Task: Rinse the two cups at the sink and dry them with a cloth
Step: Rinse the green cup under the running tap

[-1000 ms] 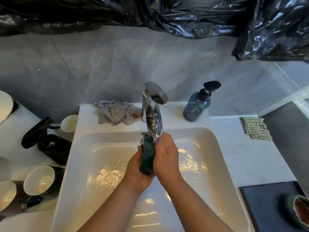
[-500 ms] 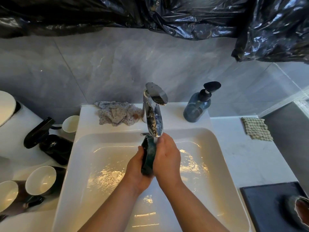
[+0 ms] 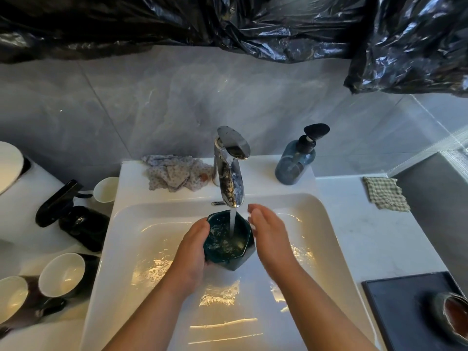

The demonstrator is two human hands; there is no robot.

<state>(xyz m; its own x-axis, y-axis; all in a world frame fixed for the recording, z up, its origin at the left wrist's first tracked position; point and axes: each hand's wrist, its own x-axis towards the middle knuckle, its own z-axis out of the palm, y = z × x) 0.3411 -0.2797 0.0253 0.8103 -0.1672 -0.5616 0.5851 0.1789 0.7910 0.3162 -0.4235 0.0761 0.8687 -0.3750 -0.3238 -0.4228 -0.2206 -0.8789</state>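
A dark green cup [image 3: 229, 245] sits mouth-up under the chrome faucet [image 3: 229, 171], and a stream of water runs into it. My left hand [image 3: 191, 252] grips the cup's left side above the white sink [image 3: 326, 239]. Just right of the cup, my right hand [image 3: 268, 231] is flat with fingers extended; whether it touches the cup is unclear. A brown-lined cup [image 3: 453, 310] rests on a dark tray [image 3: 395, 312] at the lower right. A patterned cloth [image 3: 177, 173] lies crumpled on the sink ledge left of the faucet. A checked cloth [image 3: 386, 192] lies on the right counter.
A blue soap dispenser [image 3: 296, 160] stands right of the faucet. On the left counter are white-lined mugs [image 3: 63, 273], another mug [image 3: 106, 190] and a black appliance [image 3: 73, 214]. Black plastic sheeting [image 3: 253, 24] hangs across the wall above.
The cup was held on edge between both hands under the spout. Now it is turned mouth-up with water pouring in, and my right hand has come off to the right side.
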